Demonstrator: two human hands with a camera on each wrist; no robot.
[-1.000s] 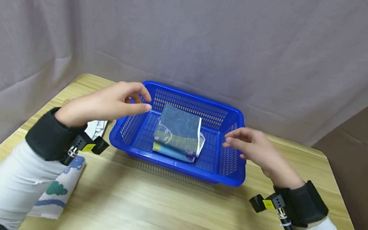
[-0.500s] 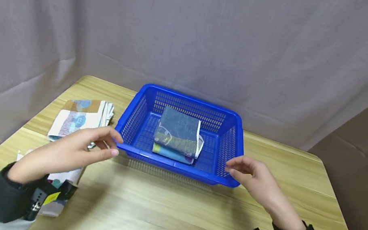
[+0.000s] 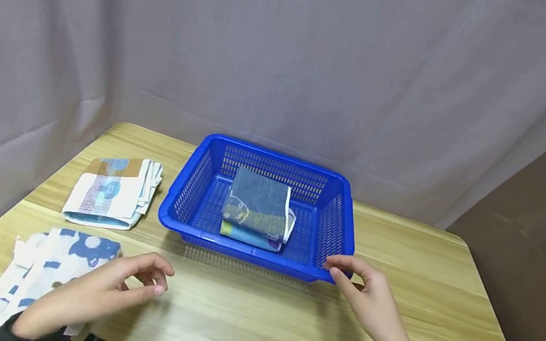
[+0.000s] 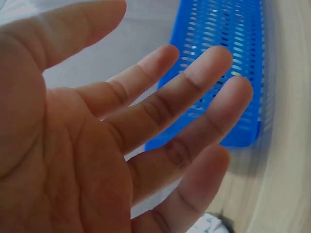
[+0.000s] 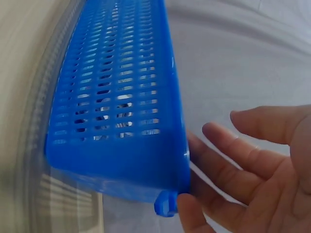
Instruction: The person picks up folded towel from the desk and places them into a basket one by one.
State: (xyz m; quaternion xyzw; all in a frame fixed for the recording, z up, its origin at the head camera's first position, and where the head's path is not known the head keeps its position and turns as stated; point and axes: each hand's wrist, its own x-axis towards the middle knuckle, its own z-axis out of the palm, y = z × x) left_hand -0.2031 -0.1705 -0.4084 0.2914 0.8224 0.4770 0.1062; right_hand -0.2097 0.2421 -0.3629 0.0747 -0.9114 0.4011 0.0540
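Observation:
A blue plastic basket (image 3: 258,256) stands toward the back of the table. In it lie two folded cloths that look like towels: a dark grey-blue towel (image 3: 259,198) on top of a light blue and yellow towel (image 3: 250,236). My right hand (image 3: 368,300) is at the basket's front right corner, fingers loosely bent around the rim's outside; whether they touch it I cannot tell. Over the front left of the table hovers my left hand (image 3: 112,285), palm inward, holding nothing. It partly covers a folded white towel with blue patches (image 3: 86,250).
Left of the basket lies another folded towel (image 3: 107,190), white with brown and light blue. A grey curtain (image 3: 291,64) hangs right behind the wooden table (image 3: 234,328). Brown cloth (image 3: 543,224) hangs beyond the table's right edge.
Both hands have drawn back toward me from above the basket's sides. The left has travelled farther, uncovering the brown-and-white towel. The towels in the basket keep their places.

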